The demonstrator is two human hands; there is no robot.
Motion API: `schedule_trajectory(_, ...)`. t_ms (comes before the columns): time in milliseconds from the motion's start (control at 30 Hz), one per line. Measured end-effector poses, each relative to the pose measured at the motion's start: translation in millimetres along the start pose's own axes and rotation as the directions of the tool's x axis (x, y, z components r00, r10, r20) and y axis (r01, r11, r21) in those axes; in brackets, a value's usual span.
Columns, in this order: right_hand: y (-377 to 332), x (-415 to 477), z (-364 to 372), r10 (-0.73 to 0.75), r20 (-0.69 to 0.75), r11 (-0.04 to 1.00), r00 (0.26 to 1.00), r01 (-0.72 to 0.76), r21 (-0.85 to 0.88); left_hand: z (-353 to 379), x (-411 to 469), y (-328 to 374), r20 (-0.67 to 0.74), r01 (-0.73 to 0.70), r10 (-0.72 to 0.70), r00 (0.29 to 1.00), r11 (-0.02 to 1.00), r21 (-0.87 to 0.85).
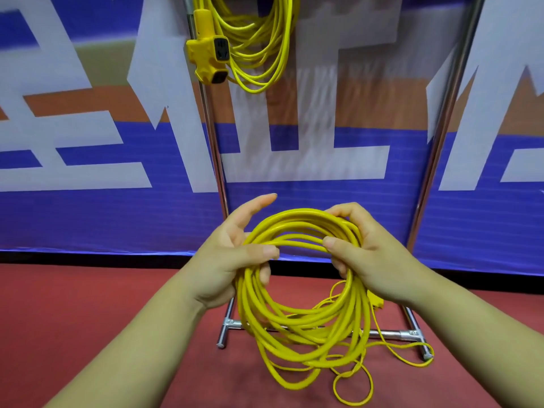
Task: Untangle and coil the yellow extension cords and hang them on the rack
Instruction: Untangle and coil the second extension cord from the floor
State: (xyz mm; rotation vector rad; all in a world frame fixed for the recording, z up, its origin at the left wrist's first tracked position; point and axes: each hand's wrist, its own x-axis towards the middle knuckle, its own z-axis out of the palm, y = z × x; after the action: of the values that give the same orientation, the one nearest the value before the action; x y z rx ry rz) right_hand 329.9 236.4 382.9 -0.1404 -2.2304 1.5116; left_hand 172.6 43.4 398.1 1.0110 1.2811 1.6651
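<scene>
Your left hand (235,254) grips the left side of the yellow coil (248,304). The thumb lies across the strands, the lower fingers are curled behind them, and the index finger points up and away, clear of the cord. Your right hand (374,251) grasps the coil's upper right. Its fingers are hooked over the top of the bundle and the thumb tip presses on the inner side. The coil hangs between both hands as a rough ring, held up in front of you, and its lower loops sag unevenly toward the floor (88,304).

Below the ring, thinner loose strands (353,404) trail onto the red floor, curling near you and running out to the right past the rack's foot. A small yellow piece shows just behind your right wrist. You cannot tell what it is.

Beyond your hands stands the rack (447,113). It has two shiny metal uprights, left and right, and a low crossbar that passes behind the hanging loops. High on the left upright a second coil (256,39) already hangs, its loops drooping to the right of the pole. A yellow socket block (210,54) with dark outlets dangles against that pole. Behind the rack, on the far side, a blue banner (88,216) with large white lettering covers the wall down to the floor.
</scene>
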Motion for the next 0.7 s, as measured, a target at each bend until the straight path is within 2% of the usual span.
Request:
schedule_trajectory(100,-0.8,-0.7,3.8,-0.004,0.03,1.0,1.0,0.004,-0.012,0.2,-4.5,4.0,0.226,0.052,-0.027,0.974,0.993,-0.104)
schedule_trajectory(167,-1.5,-1.2,3.8,0.008,0.027,1.0,1.0,-0.008,-0.004,0.7,-5.0,3.3,0.261,0.043,-0.009,0.965,0.992,-0.123)
schedule_trajectory(267,-2.9,-2.6,-1.0,0.014,0.021,1.0,1.0,-0.013,-0.021,1.1,-4.9,1.9,0.195,0.004,0.022,0.98,0.991,-0.134)
schedule_trajectory(333,-2.1,-3.1,-1.9,-0.017,0.003,0.992,1.0,0.017,-0.124,2.4,-5.3,1.0,0.166,-0.003,0.028,0.986,0.989,-0.15)
schedule_trajectory(400,-1.4,-2.4,-0.9,-0.054,-0.033,0.98,0.998,0.046,-0.195,3.1,-5.2,-0.5,0.158,-0.008,0.035,0.987,0.986,-0.166)
schedule_trajectory(500,-3.4,-1.6,-2.0,-0.094,-0.055,0.975,0.994,0.081,-0.205,4.2,-5.8,0.2,0.185,-0.004,0.043,0.982,0.978,-0.209)
schedule_trajectory(700,-15.9,-2.3,-7.1,-0.17,0.054,0.932,0.984,0.178,-0.316,8.6,-3.1,1.0,0.059,-0.023,0.037,0.998,0.976,-0.216)
